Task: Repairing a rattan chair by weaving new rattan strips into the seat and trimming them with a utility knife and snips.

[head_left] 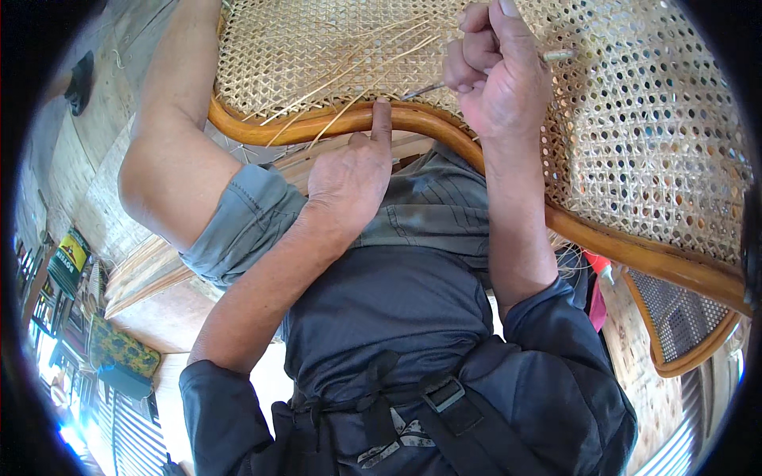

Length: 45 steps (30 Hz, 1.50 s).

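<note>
A sheet of woven cane spans a curved, varnished wooden frame across my lap. With its index finger stretched out, my left hand touches the frame's inner edge. Its other fingers are folded and partly hidden; I see nothing held in them, and the hand counts as open. My right hand, closed above the cane, grips an awl-like tool. The tool's thin metal shaft slants down to the edge beside my left fingertip, and its handle end sticks out past my wrist. Several loose cane strands lie over the weave.
Below the frame, at the right, stands another cane-panelled wooden piece. My bent bare knee is left of the frame. Light wooden boards lie beside me. A green and yellow package and a camouflage-patterned item are farther left.
</note>
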Tool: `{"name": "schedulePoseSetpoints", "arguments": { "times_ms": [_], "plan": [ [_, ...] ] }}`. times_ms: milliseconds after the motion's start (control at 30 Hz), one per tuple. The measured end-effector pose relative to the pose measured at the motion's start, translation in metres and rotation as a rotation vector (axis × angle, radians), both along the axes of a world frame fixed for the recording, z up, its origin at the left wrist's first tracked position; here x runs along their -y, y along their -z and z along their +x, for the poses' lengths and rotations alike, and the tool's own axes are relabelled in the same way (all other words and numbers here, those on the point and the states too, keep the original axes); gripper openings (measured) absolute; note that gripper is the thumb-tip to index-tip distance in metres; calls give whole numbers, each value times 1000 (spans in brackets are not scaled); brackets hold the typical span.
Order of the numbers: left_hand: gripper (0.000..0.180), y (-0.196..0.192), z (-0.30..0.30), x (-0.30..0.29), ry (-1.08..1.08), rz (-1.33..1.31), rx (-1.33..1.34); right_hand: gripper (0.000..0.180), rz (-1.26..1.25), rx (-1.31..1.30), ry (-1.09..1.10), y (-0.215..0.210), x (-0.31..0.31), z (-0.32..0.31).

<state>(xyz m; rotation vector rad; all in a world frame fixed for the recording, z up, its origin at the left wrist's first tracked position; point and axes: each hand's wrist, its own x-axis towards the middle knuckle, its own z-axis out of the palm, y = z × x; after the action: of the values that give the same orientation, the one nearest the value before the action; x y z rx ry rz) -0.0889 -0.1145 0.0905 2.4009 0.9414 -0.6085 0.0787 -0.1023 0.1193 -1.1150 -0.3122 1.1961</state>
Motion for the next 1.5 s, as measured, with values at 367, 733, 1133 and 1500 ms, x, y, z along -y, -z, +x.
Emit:
{"name": "schedulePoseSetpoints", "arguments": {
  "times_ms": [367, 733, 1133, 1500],
  "plan": [
    [62, -2, 5, 2, -131, -63, 38, 37, 29, 161, -43, -7, 18, -9],
    [62, 5, 3, 2, -105, -66, 78, 38, 23, 206, 66, 7, 4, -11],
    [66, 4, 19, 11, -231, -148, 62, 36, 617, -357, -219, 41, -26, 6],
    [67, -5, 23, 12, -249, -233, 26, 38, 204, -145, -185, 53, -32, -5]
  ]
}}
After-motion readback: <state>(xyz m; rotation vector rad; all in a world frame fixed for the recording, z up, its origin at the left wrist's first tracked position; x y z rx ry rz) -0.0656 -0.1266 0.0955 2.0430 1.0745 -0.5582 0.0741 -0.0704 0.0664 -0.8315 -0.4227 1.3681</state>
